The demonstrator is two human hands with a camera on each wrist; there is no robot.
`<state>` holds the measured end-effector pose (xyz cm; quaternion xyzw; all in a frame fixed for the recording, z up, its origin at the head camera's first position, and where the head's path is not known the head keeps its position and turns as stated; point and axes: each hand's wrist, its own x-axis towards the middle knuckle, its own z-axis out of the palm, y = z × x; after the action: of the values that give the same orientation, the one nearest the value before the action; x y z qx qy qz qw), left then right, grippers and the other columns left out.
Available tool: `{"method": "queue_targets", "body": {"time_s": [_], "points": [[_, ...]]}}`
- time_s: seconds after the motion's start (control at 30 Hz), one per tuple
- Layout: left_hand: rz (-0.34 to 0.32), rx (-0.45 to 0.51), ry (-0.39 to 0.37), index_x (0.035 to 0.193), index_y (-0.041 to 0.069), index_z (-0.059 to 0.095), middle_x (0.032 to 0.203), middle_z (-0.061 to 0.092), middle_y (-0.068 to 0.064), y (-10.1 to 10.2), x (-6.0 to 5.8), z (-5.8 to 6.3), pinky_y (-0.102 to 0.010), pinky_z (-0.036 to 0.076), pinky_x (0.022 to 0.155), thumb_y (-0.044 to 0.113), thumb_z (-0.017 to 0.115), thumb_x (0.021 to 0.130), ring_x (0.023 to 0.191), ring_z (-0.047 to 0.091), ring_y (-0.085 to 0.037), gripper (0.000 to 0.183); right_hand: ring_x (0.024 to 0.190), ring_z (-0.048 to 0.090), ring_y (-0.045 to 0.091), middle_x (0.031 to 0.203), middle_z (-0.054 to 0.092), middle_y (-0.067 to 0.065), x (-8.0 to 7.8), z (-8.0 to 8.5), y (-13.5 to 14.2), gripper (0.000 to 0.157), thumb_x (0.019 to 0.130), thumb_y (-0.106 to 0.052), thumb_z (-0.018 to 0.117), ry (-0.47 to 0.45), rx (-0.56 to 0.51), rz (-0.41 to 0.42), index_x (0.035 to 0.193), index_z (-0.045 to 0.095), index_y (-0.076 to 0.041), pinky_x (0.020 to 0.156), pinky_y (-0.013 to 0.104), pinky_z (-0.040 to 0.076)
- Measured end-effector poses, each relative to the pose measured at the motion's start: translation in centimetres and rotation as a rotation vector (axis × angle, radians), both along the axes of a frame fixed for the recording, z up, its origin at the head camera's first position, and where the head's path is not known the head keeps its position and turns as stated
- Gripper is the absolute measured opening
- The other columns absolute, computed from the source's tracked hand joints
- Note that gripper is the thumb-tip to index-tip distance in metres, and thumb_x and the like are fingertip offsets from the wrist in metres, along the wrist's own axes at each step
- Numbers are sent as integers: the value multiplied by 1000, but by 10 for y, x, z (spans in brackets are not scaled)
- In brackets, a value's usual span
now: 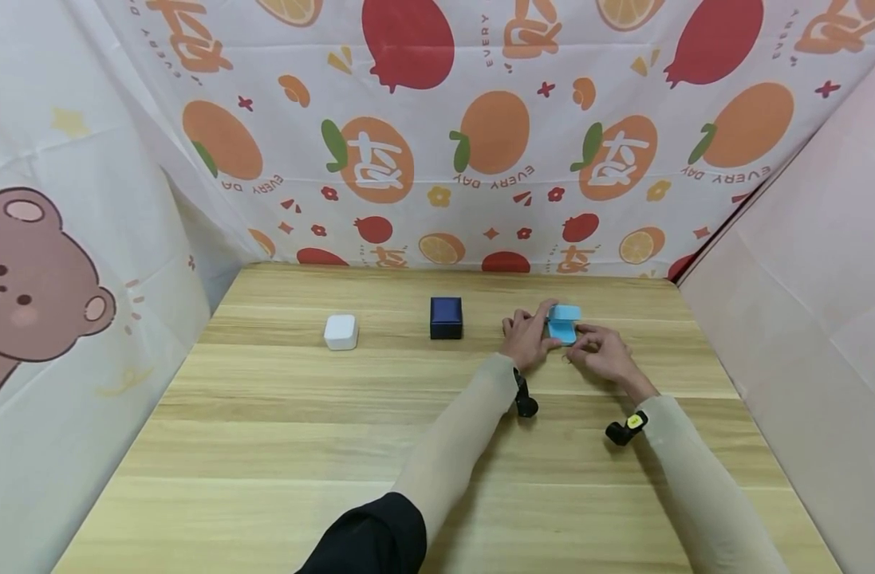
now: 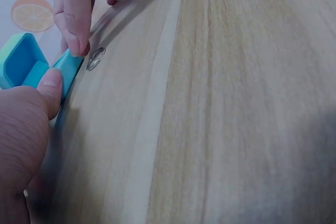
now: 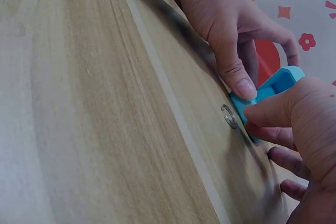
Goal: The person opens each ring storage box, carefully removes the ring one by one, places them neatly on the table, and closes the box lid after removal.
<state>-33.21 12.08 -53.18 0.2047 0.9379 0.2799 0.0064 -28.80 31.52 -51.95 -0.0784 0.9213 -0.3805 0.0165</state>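
A small light-blue ring box [image 1: 562, 324] stands on the table with its lid raised. My left hand [image 1: 529, 339] holds it from the left, the thumb [image 2: 51, 85] pressed on the front of its base. From the other side my right hand [image 1: 605, 355] pinches the front right corner of the base between curled thumb and index finger [image 3: 270, 134]. A silver ring [image 3: 229, 116] lies on the wood right in front of the box, close to the right fingertips and apart from them. In the left wrist view the same ring [image 2: 96, 59] is beside the box corner.
Further left on the wooden table [image 1: 301, 446] stand a dark blue box [image 1: 446, 319] and a white rounded box [image 1: 340, 332], both with lids down. A fruit-print cloth [image 1: 437, 159] hangs behind the table's back edge. Pale cloths hang along both sides.
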Motion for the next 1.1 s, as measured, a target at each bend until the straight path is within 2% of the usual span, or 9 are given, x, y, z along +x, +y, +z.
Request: {"method": "queue_targets", "body": {"time_s": [0.1, 0.17, 0.23, 0.47, 0.57, 0.67, 0.77, 0.9, 1.1], "points": [[5, 4, -13, 156, 39, 19, 132, 70, -5, 0, 0, 1, -47, 27, 103, 48, 67, 93, 124, 47, -26, 79, 143, 42, 49, 154, 50, 21, -1, 1, 2, 12, 93, -15, 71, -29, -26, 8, 91, 79, -6, 116, 76, 3], [5, 12, -16, 156, 38, 19, 132, 70, -5, 0, 1, 1, -47, 27, 103, 48, 67, 93, 124, 47, -26, 80, 144, 43, 47, 156, 48, 21, -1, 1, 3, 14, 95, -15, 69, -54, -51, 12, 94, 78, -4, 120, 68, 20], [1, 21, -17, 157, 36, 20, 133, 70, -4, 0, 2, 1, -47, 27, 103, 48, 67, 93, 124, 47, -26, 80, 145, 42, 46, 157, 47, 20, -1, 1, 4, 16, 96, -16, 68, -79, -63, 8, 97, 78, -4, 115, 63, 35], [-3, 63, -14, 157, 33, 22, 137, 68, 1, -2, 2, -3, -47, 27, 102, 48, 68, 95, 123, 47, -26, 79, 144, 44, 45, 157, 48, 16, -2, 7, 5, 25, 97, -27, 68, -163, -80, -37, 103, 76, -4, 118, 60, 33], [-4, 72, -14, 157, 31, 23, 138, 67, 0, -2, 2, -4, -47, 27, 102, 47, 67, 96, 124, 47, -26, 77, 140, 48, 45, 152, 53, 20, -3, 9, 4, 29, 99, -28, 67, -151, -84, -69, 105, 74, 0, 116, 59, 35], [-6, 75, -24, 156, 30, 24, 141, 66, 1, -2, 3, -3, -47, 27, 104, 46, 66, 97, 127, 46, -27, 75, 130, 56, 42, 142, 60, 23, -5, 9, 3, 31, 100, -27, 64, -125, -72, -103, 109, 71, 2, 109, 53, 44], [0, 74, -35, 156, 30, 23, 144, 63, 3, -2, 4, -2, -47, 26, 105, 45, 66, 97, 130, 46, -27, 74, 119, 61, 37, 131, 65, 23, -7, 9, 3, 33, 101, -30, 63, -102, -39, -121, 113, 69, 1, 96, 41, 49], [-1, 111, -52, 157, 27, 23, 146, 62, 2, -2, 4, -2, -47, 26, 107, 44, 68, 96, 132, 45, -27, 78, 105, 62, 29, 118, 68, 20, -8, 14, 2, 33, 100, -31, 64, -88, -7, -133, 113, 68, -1, 83, 30, 47], [2, 154, -73, 158, 24, 23, 146, 62, 2, -5, 5, -4, -46, 25, 110, 42, 70, 94, 133, 45, -25, 81, 100, 59, 26, 114, 67, 19, -10, 18, 1, 34, 99, -32, 65, -110, 12, -143, 115, 66, -1, 78, 28, 46]]}}
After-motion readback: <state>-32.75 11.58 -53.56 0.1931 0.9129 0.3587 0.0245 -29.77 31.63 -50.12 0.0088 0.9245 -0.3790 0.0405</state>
